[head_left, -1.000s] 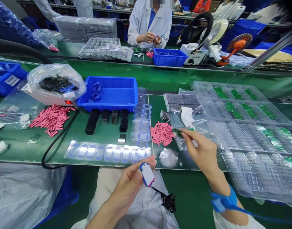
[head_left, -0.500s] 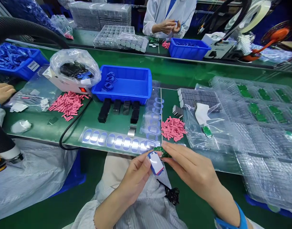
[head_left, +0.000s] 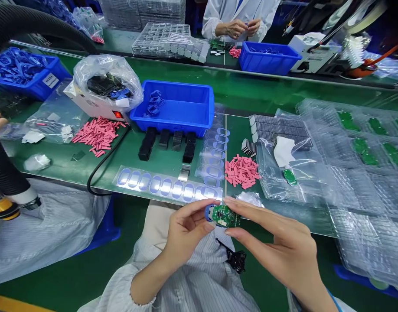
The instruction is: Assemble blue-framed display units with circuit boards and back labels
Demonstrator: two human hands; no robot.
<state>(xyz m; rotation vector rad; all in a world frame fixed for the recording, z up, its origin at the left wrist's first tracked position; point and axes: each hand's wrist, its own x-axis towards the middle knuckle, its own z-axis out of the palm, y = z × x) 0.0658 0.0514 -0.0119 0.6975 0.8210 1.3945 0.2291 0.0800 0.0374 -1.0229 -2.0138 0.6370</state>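
Observation:
A green circuit board (head_left: 225,216) is held between my two hands above my lap, just off the bench's front edge. My left hand (head_left: 189,229) pinches a small blue frame (head_left: 209,213) at the board's left end; the board lies against it, partly over it. My right hand (head_left: 273,238) grips the board's right end, thumb below and fingers above. Just beyond my fingers are a strip of oval clear films (head_left: 166,185) and a heap of pink strips (head_left: 242,172).
A blue bin (head_left: 173,108) with a few blue frames stands ahead, black pieces (head_left: 148,143) before it. Clear trays (head_left: 364,208) with green boards stack at the right. A black hose (head_left: 10,143) arches at the left. A co-worker's hands (head_left: 243,28) are across the bench.
The board has come face up between both hands, meeting the blue frame. The frame has turned, so its white face no longer shows. The view has shifted slightly.

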